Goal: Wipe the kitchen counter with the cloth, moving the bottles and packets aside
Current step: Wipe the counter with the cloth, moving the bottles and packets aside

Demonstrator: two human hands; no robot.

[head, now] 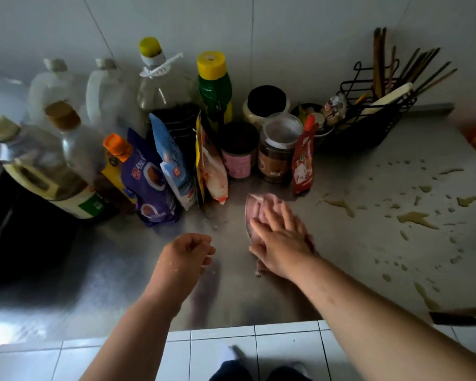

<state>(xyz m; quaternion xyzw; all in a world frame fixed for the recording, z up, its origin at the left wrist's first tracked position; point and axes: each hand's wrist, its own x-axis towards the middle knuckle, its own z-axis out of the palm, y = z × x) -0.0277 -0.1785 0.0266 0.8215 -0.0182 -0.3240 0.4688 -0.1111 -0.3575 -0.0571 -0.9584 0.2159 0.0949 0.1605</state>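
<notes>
Pressing flat with fingers spread, the right hand (282,237) lies palm-down on the pink cloth (254,213), which rests on the steel tabletop (121,270) just in front of the row of packets. The cloth is crumpled and elongated; its long axis runs from near the front edge away toward the wall, with the far end showing beyond the fingertips. The left hand (188,251) hovers just left of the cloth, loosely curled into a fist and holding nothing.

Behind the hands stand upright pouches: a purple pouch with orange cap (146,185), a blue-and-white packet (173,166), a pink-and-yellow packet (212,166) and a red spouted sachet (304,160). Their printing is too blurred to read. Two jars (279,149) stand between the packets and the sachet.

Further back, against the tiled wall, are a large oil bottle with yellow cap (162,92), a green bottle with yellow lid (215,86) and two white jugs (105,92); more bottles (39,166) crowd the left side. A black wire rack of chopsticks (377,105) occupies the corner.

To the right of the cloth, well apart from it, yellowish liquid spills (415,218) dot the tabletop.
</notes>
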